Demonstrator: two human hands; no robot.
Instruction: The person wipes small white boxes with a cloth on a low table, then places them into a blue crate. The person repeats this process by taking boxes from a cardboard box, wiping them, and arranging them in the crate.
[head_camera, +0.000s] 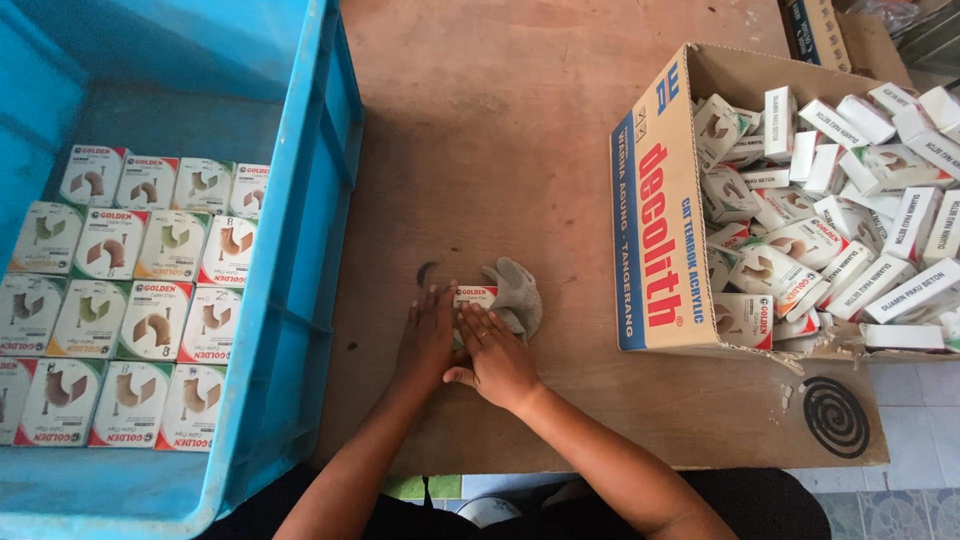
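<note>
Small box (477, 297) lies under both hands' fingertips, left hand (428, 340), right hand (497, 358).

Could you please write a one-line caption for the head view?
Both hands, left hand and right hand, press a small box and grey cloth on a wooden board.

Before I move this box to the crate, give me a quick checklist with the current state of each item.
1. Both hands on the box: left hand and right hand rest on it: ok.
2. Firm grip: fingers lie flat on top: cannot tell.
3. Rag clear of the box: touching it: not ok.
4. Space in the crate: bare floor beside the rows: ok.
5. Table path to the crate clear: ok.
</note>
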